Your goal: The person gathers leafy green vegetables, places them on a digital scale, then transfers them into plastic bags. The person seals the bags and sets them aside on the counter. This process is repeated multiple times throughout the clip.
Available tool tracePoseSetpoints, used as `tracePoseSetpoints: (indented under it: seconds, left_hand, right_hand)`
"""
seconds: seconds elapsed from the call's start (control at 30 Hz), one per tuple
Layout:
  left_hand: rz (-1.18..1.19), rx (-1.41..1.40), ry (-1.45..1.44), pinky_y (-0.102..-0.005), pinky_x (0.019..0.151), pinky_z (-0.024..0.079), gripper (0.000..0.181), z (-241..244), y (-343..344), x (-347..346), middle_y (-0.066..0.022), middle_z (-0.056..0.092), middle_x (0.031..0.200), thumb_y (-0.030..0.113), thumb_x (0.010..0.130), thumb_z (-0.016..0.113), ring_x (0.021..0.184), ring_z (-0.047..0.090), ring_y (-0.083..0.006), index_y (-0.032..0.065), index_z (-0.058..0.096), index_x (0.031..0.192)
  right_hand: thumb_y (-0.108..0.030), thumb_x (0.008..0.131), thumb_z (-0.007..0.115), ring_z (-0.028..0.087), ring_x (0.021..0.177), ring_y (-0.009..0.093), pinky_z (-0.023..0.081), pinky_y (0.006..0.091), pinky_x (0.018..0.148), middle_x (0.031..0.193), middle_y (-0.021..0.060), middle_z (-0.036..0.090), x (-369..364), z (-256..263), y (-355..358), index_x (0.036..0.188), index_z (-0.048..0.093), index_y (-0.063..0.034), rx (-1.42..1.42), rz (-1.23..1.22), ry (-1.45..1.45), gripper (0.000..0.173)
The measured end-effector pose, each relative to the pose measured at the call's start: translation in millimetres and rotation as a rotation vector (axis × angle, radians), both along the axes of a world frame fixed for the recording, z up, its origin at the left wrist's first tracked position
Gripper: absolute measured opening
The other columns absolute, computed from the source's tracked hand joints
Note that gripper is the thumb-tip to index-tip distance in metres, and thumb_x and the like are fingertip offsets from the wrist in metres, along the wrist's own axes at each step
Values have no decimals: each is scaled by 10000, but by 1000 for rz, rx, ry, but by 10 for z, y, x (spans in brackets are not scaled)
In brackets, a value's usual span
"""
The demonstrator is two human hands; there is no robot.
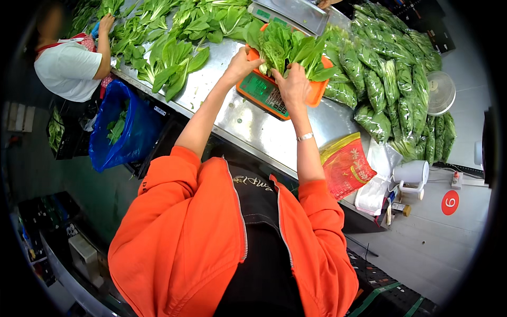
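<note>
A bunch of leafy greens (pixel 277 47) lies in the orange tray (pixel 317 92) of a digital scale with a lit green display (pixel 255 88). My left hand (pixel 242 66) is at the bunch's left side, its thumb against a pale stem. Leaves partly hide its fingertips, so its grip is unclear. Over the front of the tray, my right hand (pixel 294 85) has its fingers closed around stems at the base of the bunch. Loose leafy greens (pixel 178 65) lie on the metal table (pixel 233 115) to the left.
Bagged greens (pixel 380 79) are piled at right, beside a white fan (pixel 440 93). A red-yellow plastic bag (pixel 348 166) and white jug (pixel 410 174) are nearer. Another scale (pixel 293 16) stands behind. At left, a person (pixel 71 67) handles greens near a blue bag (pixel 122 134).
</note>
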State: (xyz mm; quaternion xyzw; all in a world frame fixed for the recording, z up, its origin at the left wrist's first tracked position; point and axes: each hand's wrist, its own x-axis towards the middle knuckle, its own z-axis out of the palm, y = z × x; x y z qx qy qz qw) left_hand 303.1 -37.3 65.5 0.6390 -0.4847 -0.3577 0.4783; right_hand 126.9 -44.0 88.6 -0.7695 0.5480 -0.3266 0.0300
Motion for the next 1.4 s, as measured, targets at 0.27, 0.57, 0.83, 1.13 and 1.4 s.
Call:
tracePoseSetpoints:
  seconds: [0.27,0.57,0.83,1.13,1.4]
  left_hand:
    - [-17,43,-69,-322,754,503,595,-406,-395,-8,-155,620,991,290,706,726,878,620,-220,-70,504,1126]
    - [-78,93,317,-281,629,500,302,-242,-249,171,-105,625,896,160,779,580,734,604,-148,-48,578,998]
    - [124,-168,336,-280,714,499,454,-14,393,717,-158,629,1005,193,863,588,822,619,-177,-75,463,1208]
    - [408,-110,-810,-398,925,382,406,-593,922,1039,-198,577,1067,168,767,666,1021,522,-334,-15,548,1110]
    - [-95,-370,-522,-400,802,456,267,-143,78,-256,-155,576,994,74,764,607,965,549,-319,41,556,1023]
  right_hand:
    - [-393,708,612,612,787,391,471,448,715,793,234,641,-96,-70,-418,808,619,17,307,-150,-150,422]
    - [-396,726,710,590,739,398,455,470,655,763,202,621,-38,24,-244,787,541,-11,175,-129,-43,425]
    - [-269,770,681,593,735,347,461,433,632,831,138,587,-24,64,-121,833,526,-39,23,109,-162,284]
    - [-190,772,639,602,730,354,475,462,625,865,151,541,287,-229,-289,827,562,-51,52,166,208,169]
    - [-137,818,511,585,833,381,458,452,760,902,204,583,214,-132,-360,872,654,-28,184,237,39,188]
